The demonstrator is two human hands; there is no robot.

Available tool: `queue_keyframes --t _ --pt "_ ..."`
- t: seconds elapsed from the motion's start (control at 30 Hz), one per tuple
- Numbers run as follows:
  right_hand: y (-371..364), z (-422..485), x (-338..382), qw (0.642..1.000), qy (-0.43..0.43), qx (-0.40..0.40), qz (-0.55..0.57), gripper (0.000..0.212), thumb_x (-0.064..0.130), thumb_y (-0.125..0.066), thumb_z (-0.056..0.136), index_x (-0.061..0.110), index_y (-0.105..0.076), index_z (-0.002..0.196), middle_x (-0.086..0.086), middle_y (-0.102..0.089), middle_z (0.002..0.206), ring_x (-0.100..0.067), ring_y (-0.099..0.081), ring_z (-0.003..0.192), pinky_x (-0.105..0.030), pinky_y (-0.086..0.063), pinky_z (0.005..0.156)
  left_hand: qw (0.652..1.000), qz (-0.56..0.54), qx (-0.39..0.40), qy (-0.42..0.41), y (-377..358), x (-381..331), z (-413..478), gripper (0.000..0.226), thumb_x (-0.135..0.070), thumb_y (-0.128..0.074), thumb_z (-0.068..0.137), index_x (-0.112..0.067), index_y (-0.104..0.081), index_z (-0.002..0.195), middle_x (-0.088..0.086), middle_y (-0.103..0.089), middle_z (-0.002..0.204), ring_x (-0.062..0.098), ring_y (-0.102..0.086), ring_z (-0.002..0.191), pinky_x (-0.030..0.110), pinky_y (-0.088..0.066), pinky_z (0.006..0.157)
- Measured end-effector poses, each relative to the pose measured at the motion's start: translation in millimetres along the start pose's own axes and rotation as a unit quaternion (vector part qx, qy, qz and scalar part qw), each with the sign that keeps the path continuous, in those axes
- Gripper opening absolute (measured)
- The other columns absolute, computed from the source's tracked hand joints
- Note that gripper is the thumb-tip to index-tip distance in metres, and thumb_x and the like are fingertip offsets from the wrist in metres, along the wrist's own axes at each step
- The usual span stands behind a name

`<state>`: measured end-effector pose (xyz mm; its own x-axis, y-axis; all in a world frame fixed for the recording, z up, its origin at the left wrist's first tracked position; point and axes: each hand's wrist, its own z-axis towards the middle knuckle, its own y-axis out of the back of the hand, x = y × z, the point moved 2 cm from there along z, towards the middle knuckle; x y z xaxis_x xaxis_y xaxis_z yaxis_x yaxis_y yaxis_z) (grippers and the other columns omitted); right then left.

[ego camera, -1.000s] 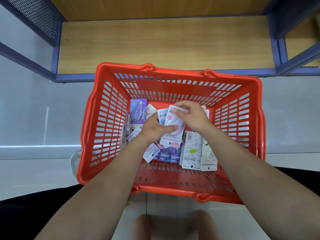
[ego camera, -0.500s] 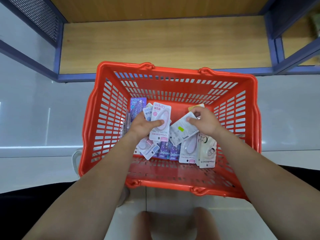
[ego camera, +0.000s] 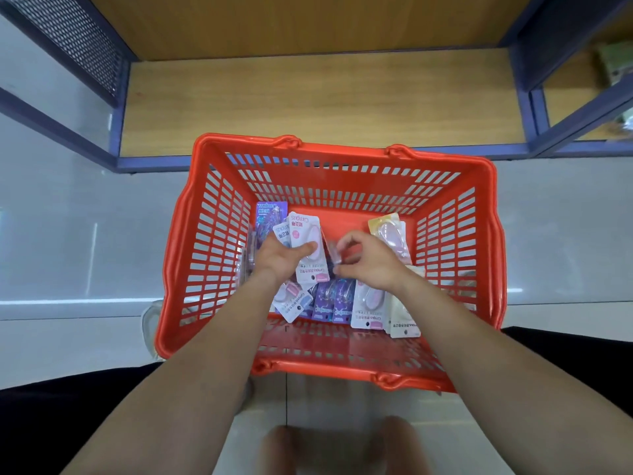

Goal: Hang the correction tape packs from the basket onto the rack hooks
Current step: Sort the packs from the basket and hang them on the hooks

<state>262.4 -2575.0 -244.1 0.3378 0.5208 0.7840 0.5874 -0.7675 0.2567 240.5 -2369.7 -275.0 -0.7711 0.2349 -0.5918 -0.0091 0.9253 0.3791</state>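
Note:
A red plastic basket (ego camera: 212,234) stands on the floor below me with several correction tape packs inside. My left hand (ego camera: 277,258) holds a small stack of packs, thumb pressed on the pink-and-white pack (ego camera: 305,234) on top. My right hand (ego camera: 366,262) pinches another pack (ego camera: 334,255) seen edge-on, right beside that stack. Purple packs (ego camera: 334,299), a pink pack (ego camera: 368,303) and a cream pack (ego camera: 404,317) lie on the basket floor near my wrists. A yellow-topped pack (ego camera: 388,234) leans by the right wall. No rack hooks are in sight.
A low wooden shelf (ego camera: 308,101) in a blue metal frame (ego camera: 154,162) sits just behind the basket. Perforated metal panel (ego camera: 78,39) at the upper left. Grey tiled floor (ego camera: 68,252) on both sides. My knees show blurred at the bottom edge.
My right hand lifted a pack from the right pile and brought it left against the stack in my left hand. The left hand stayed in place with its packs.

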Motion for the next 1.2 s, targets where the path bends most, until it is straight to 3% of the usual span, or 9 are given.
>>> queue_keyframes --t 0.1,0.3,0.47,0.6,0.73,0.83,0.93,1.07,1.2 --pt "-8.5 8.2 -14.0 1.000 -0.023 0.008 -0.001 0.022 0.015 -0.079 0.086 0.025 -0.063 0.098 0.003 -0.069 0.102 -0.015 -0.066 0.094 -0.030 -0.055 0.089 1.000 0.022 0.005 0.011 -7.5 14.3 11.2 0.130 -0.084 -0.077 0.034 -0.018 -0.051 0.142 0.002 -0.065 0.136 0.028 -0.061 0.124 0.049 -0.053 0.104" --pt "-7.7 32.5 -28.6 0.996 -0.085 -0.031 -0.006 0.025 0.029 -0.074 0.093 0.030 -0.053 0.108 0.006 -0.068 0.102 -0.015 -0.068 0.091 -0.029 -0.052 0.060 1.000 0.018 0.010 0.021 -6.3 -7.8 -1.1 0.075 -0.048 -0.089 0.073 -0.015 -0.057 0.133 0.001 -0.069 0.124 0.025 -0.064 0.115 0.042 -0.054 0.099" --pt "-9.4 41.6 -38.2 0.988 -0.150 -0.013 0.044 0.082 0.037 -0.084 0.083 0.016 -0.040 0.149 -0.005 -0.064 0.130 -0.024 -0.065 0.111 -0.048 -0.059 0.088 1.000 -0.001 0.026 0.017 -5.7 14.4 27.0 0.116 -0.079 -0.085 0.038 -0.021 -0.059 0.135 -0.002 -0.072 0.124 0.023 -0.068 0.115 0.048 -0.057 0.098" --pt "-10.2 44.4 -41.0 0.984 -0.134 -0.016 0.113 0.064 0.038 -0.092 0.067 0.025 -0.065 0.125 0.001 -0.075 0.102 -0.019 -0.073 0.097 -0.059 -0.057 0.089 0.999 -0.021 0.049 0.001 -0.2 -8.7 7.7 0.055 -0.036 -0.092 0.072 -0.019 -0.066 0.118 -0.006 -0.076 0.104 0.017 -0.072 0.100 0.036 -0.060 0.085" --pt "-9.8 40.7 -32.0 0.976 -0.113 -0.023 0.184 0.033 0.019 -0.084 0.082 0.024 -0.073 0.112 0.002 -0.058 0.087 -0.017 -0.062 0.087 -0.031 -0.049 0.080 0.998 -0.029 0.053 -0.022 8.2 -18.4 2.3 0.031 -0.019 -0.083 0.085 -0.017 -0.068 0.112 -0.010 -0.074 0.093 0.008 -0.071 0.086 0.014 -0.053 0.054" --pt "-8.5 32.8 -15.1 0.965 -0.111 0.004 0.236 0.040 0.011 -0.079 0.088 0.020 -0.058 0.122 -0.004 -0.072 0.113 -0.022 -0.071 0.103 -0.033 -0.055 0.084 0.996 -0.057 0.066 -0.026 20.4 -30.3 -8.6 0.032 -0.020 -0.083 0.085 -0.017 -0.070 0.115 -0.001 -0.078 0.099 0.021 -0.076 0.089 0.031 -0.061 0.059" --pt "-3.6 22.8 4.2 0.953 -0.101 -0.002 0.286 0.044 0.004 -0.077 0.088 0.019 -0.052 0.121 -0.006 -0.072 0.110 -0.020 -0.075 0.090 -0.032 -0.060 0.073 0.994 -0.067 0.077 -0.039 31.5 -43.1 -23.7 0.032 -0.023 -0.083 0.085 -0.019 -0.069 0.114 0.001 -0.079 0.100 0.024 -0.078 0.082 0.050 -0.063 0.057" --pt "11.9 1.0 32.4 0.949 -0.085 -0.028 0.303 0.059 0.001 -0.082 0.080 0.019 -0.051 0.127 -0.009 -0.073 0.114 -0.022 -0.075 0.090 -0.032 -0.058 0.064 0.992 -0.064 0.087 -0.071 45.9 -65.8 -51.7 0.031 -0.024 -0.085 0.083 -0.020 -0.071 0.110 0.002 -0.080 0.099 0.026 -0.078 0.087 0.059 -0.062 0.078" --pt "41.5 -26.4 68.3 0.973 -0.028 -0.018 0.228 0.041 -0.004 -0.081 0.079 0.013 -0.067 0.113 -0.011 -0.076 0.114 -0.026 -0.074 0.103 -0.038 -0.062 0.084 0.989 -0.027 0.102 -0.103 71.5 -98.2 -88.7 0.030 -0.020 -0.085 0.083 -0.017 -0.073 0.110 0.004 -0.081 0.096 0.033 -0.078 0.088 0.065 -0.057 0.088"
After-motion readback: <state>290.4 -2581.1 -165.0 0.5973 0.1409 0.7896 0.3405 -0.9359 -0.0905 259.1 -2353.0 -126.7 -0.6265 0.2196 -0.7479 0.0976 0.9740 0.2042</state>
